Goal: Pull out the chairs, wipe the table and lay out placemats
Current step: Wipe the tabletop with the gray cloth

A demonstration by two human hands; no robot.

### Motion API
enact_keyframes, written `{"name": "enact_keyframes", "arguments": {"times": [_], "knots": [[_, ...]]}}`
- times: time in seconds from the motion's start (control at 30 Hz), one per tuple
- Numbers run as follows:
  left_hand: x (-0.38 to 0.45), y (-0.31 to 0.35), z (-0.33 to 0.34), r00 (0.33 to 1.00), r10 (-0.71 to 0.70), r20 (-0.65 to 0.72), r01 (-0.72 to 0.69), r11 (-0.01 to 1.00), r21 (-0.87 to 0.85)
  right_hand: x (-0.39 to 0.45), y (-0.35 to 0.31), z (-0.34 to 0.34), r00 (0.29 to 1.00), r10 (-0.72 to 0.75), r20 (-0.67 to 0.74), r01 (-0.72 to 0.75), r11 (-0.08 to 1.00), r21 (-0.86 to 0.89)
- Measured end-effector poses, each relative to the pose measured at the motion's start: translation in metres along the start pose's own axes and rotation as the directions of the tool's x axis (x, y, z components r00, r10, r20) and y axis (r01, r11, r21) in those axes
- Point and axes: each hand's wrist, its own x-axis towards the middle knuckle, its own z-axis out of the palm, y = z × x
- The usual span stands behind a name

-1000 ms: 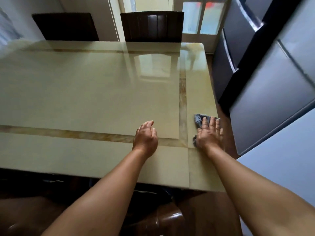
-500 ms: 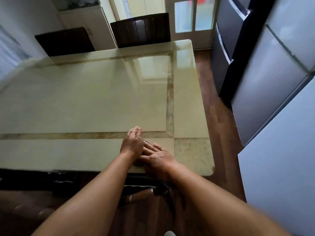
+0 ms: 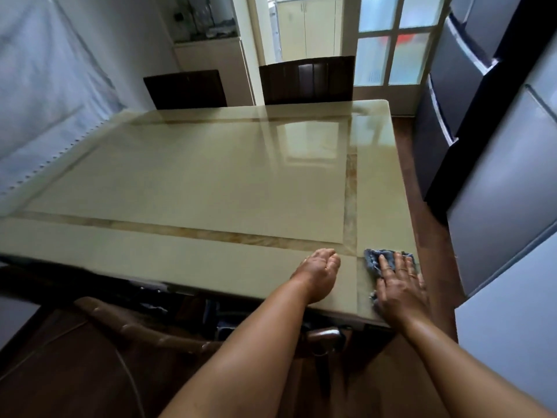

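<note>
A glossy cream stone table (image 3: 193, 182) with a brown inlaid border fills the view. My right hand (image 3: 398, 285) lies flat, fingers spread, pressing a crumpled blue-grey cloth (image 3: 376, 259) onto the near right corner of the table. My left hand (image 3: 319, 270) rests beside it on the near edge, fingers loosely curled, holding nothing. Two dark chairs stand at the far side: one (image 3: 306, 79) behind the far edge, another (image 3: 185, 89) to its left. A brown padded chair (image 3: 144, 330) sits below the near edge. No placemats are in view.
Grey cabinets and a fridge (image 3: 497, 176) line the right side, leaving a narrow strip of wood floor (image 3: 422, 206) beside the table. A pale curtain (image 3: 51, 110) hangs along the left. A glazed door (image 3: 391, 40) stands at the back.
My right hand swept with the cloth from the right corner toward my left hand, then back out to the near right corner. The view has risen, showing more of the room.
</note>
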Motion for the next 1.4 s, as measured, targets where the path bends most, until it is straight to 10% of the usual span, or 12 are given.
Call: {"name": "enact_keyframes", "arguments": {"times": [0.4, 0.67, 0.8, 1.07, 1.4], "knots": [[0.006, -0.025, -0.043, 0.989, 0.095, -0.113, -0.112, 0.982, -0.153, -0.008, -0.015, -0.016, 0.958, 0.269, -0.101, -0.256, 0.959, 0.124], [0.019, -0.025, -0.056, 0.979, 0.067, -0.193, -0.109, 0.97, -0.216, -0.001, -0.104, 0.012, 0.913, -0.396, 0.101, 0.389, 0.917, 0.082], [0.027, -0.029, -0.045, 0.981, 0.094, -0.17, -0.123, 0.977, -0.173, 0.007, -0.11, 0.04, 0.892, -0.418, 0.172, 0.438, 0.893, -0.104], [0.027, -0.015, -0.02, 0.988, 0.117, -0.1, -0.123, 0.991, -0.055, 0.008, -0.053, 0.019, 0.999, -0.022, 0.028, 0.022, 1.0, -0.018], [0.011, 0.039, 0.004, 0.977, 0.181, 0.111, -0.166, 0.977, -0.13, -0.024, 0.029, -0.035, 0.894, 0.419, -0.158, -0.357, 0.88, 0.314]]}}
